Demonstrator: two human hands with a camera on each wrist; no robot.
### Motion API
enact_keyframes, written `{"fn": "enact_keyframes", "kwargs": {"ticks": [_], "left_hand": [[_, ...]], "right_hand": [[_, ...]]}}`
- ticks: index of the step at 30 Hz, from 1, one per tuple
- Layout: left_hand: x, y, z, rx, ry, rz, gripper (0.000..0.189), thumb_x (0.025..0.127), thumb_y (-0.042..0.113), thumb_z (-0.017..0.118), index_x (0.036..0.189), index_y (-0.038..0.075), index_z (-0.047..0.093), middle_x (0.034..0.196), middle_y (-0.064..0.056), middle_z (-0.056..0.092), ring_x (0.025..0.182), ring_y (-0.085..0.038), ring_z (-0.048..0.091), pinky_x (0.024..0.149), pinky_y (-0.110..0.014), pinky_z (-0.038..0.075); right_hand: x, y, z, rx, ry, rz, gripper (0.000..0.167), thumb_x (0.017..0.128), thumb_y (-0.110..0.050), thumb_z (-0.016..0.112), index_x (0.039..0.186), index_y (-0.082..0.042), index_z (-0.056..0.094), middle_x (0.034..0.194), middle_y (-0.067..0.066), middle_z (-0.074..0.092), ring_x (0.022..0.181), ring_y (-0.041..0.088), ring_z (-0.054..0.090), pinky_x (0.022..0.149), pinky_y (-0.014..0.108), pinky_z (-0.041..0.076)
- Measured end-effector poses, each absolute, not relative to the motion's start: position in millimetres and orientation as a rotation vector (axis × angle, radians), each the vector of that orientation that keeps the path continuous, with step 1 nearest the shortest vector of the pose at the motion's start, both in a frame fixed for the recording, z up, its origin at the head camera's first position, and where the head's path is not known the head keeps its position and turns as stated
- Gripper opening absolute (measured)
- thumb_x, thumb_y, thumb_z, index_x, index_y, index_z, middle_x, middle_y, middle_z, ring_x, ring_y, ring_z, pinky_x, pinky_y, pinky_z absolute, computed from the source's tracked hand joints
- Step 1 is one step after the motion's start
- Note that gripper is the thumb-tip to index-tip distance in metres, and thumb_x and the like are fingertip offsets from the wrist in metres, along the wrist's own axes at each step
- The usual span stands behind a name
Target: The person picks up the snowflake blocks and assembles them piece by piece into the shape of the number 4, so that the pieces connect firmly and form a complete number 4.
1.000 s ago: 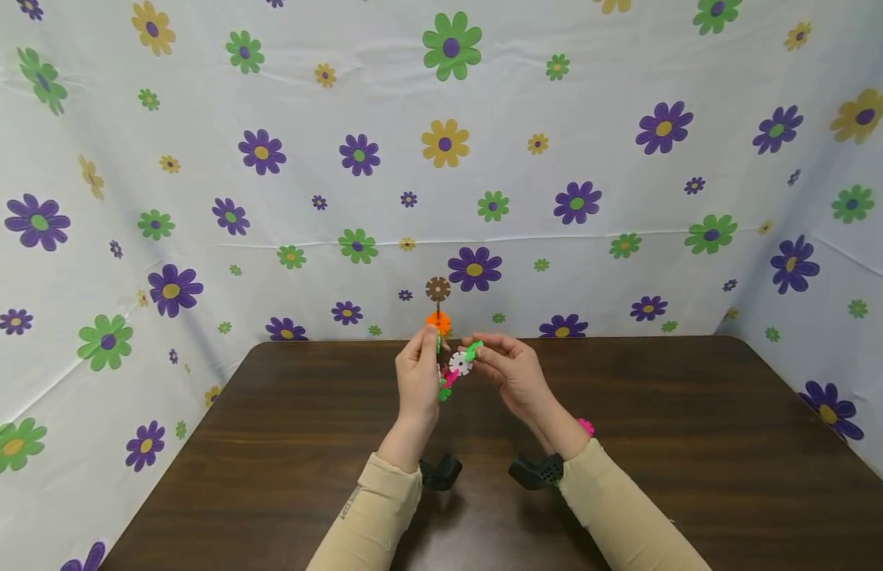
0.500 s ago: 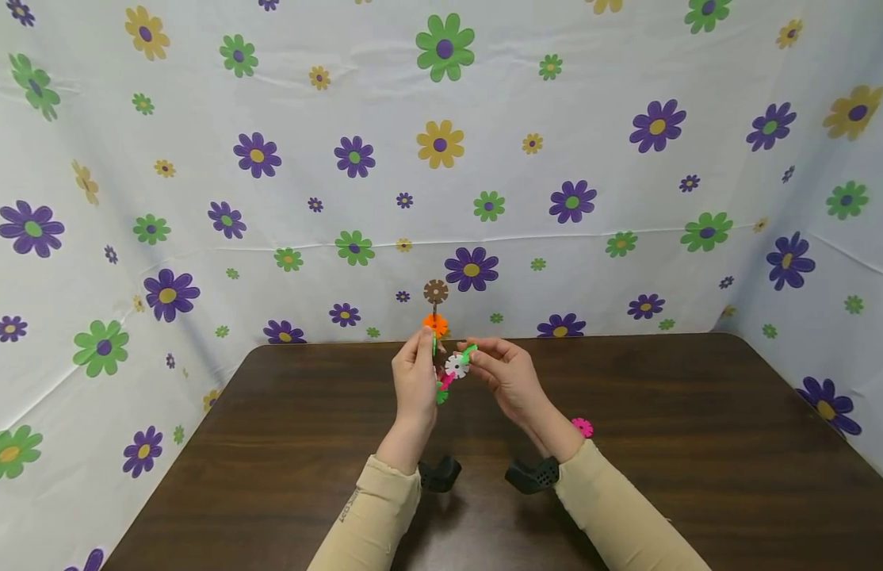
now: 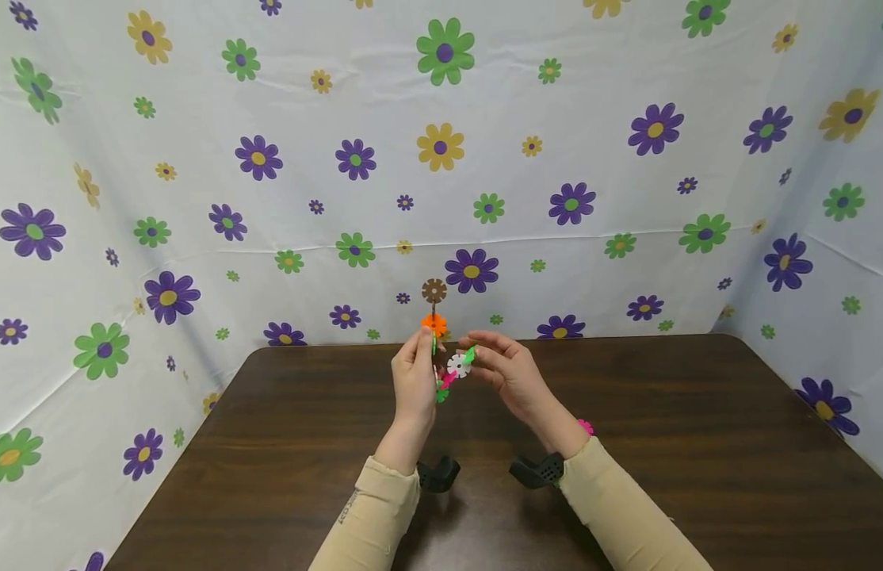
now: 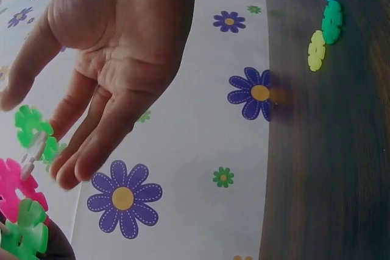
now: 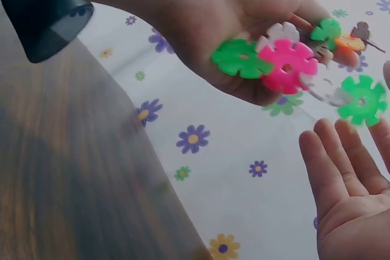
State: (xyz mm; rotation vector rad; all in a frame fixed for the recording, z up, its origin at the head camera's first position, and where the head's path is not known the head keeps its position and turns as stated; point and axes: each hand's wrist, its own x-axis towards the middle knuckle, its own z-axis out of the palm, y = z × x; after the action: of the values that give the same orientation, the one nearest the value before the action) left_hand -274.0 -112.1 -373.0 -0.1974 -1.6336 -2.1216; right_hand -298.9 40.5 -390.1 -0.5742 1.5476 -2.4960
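Chain of notched discs (image 5: 287, 68) is held up in mid-air, near the middle of the head view. A brown disc (image 3: 433, 290) tops it at twelve o'clock, with an orange disc (image 3: 436, 324) just beneath. Lower down, a white disc (image 3: 459, 365) carries a bright green disc (image 3: 471, 355) at its two o'clock and a pink disc (image 3: 447, 380) at its seven.

What has changed is the grasp: a second ago the right hand (image 3: 514, 373) pinched that bright green disc; now its fingers have loosened and hold nothing, though whether a fingertip brushes the rim I cannot tell. The disc remains out on the white one, so the joint probably holds unaided, and this piece looks attached.

At nine o'clock from the white disc, the left hand (image 3: 414, 369) grips the chain. Farther out, at four o'clock, a loose pink piece (image 3: 586, 427) shows past the right wrist on the table (image 3: 306, 444). In the left wrist view, more coloured pieces (image 4: 333, 22) lie at two o'clock.
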Motion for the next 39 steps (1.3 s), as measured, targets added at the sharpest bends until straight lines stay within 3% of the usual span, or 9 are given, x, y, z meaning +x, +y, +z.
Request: {"fn": "enact_keyframes", "kwargs": {"ticks": [7,14,17,24,31,35,39], "left_hand": [[-276,-113,-375,-0.206,-1.624,-2.133,0.036,0.103,0.029,0.049,0.078,0.005,0.06,0.072,-0.006,0.052,0.057,-0.015,0.041,0.05,-0.021,0.035],[-276,-113,-375,-0.207,-1.639,-2.122,0.048,0.103,0.031,0.049,0.085,-0.013,0.054,0.072,-0.006,0.051,0.056,-0.014,0.04,0.049,-0.021,0.033],[-276,-113,-376,-0.217,-1.639,-2.119,0.048,0.103,0.03,0.048,0.085,-0.014,0.053,0.07,-0.006,0.049,0.056,-0.016,0.039,0.049,-0.021,0.033],[-275,-114,-375,-0.209,-1.63,-2.114,0.046,0.103,0.032,0.048,0.08,-0.008,0.055,0.072,-0.006,0.052,0.056,-0.016,0.039,0.05,-0.021,0.036],[-274,-116,-375,-0.197,-1.616,-2.126,0.037,0.103,0.029,0.049,0.076,0.006,0.06,0.07,-0.006,0.052,0.056,-0.016,0.041,0.049,-0.022,0.036],[-275,-116,-374,-0.219,-1.619,-2.127,0.037,0.103,0.029,0.048,0.077,0.005,0.059,0.07,-0.007,0.051,0.056,-0.019,0.04,0.05,-0.023,0.035],[-276,-115,-374,-0.218,-1.62,-2.133,0.039,0.103,0.027,0.048,0.079,-0.002,0.058,0.071,-0.006,0.051,0.056,-0.021,0.039,0.049,-0.023,0.035]], "right_hand": [[-306,66,-392,-0.606,1.651,-2.4,0.043,0.097,-0.015,0.06,0.129,0.013,0.05,0.117,0.011,0.065,0.103,0.023,0.065,0.092,0.043,0.049],[-319,115,-407,-0.623,1.89,-2.111,0.043,0.097,-0.015,0.06,0.124,0.017,0.049,0.117,0.024,0.061,0.1,0.028,0.065,0.087,0.038,0.052],[-326,135,-416,-0.626,1.997,-1.968,0.046,0.097,-0.016,0.061,0.125,0.018,0.049,0.12,0.03,0.058,0.103,0.033,0.064,0.087,0.035,0.053],[-338,161,-437,-0.557,2.186,-1.762,0.041,0.094,-0.019,0.065,0.121,0.011,0.058,0.118,0.029,0.06,0.101,0.039,0.061,0.084,0.04,0.053],[-343,170,-451,-0.554,2.389,-1.503,0.035,0.091,-0.023,0.069,0.116,0.002,0.066,0.109,0.014,0.066,0.085,0.026,0.056,0.067,0.035,0.048],[-344,173,-454,-0.581,2.409,-1.405,0.033,0.09,-0.021,0.069,0.117,-0.002,0.068,0.114,0.013,0.066,0.09,0.023,0.057,0.068,0.035,0.047],[-343,175,-454,-0.625,2.374,-1.346,0.035,0.087,-0.017,0.071,0.12,-0.003,0.067,0.118,0.014,0.064,0.097,0.023,0.056,0.076,0.034,0.048]]}}
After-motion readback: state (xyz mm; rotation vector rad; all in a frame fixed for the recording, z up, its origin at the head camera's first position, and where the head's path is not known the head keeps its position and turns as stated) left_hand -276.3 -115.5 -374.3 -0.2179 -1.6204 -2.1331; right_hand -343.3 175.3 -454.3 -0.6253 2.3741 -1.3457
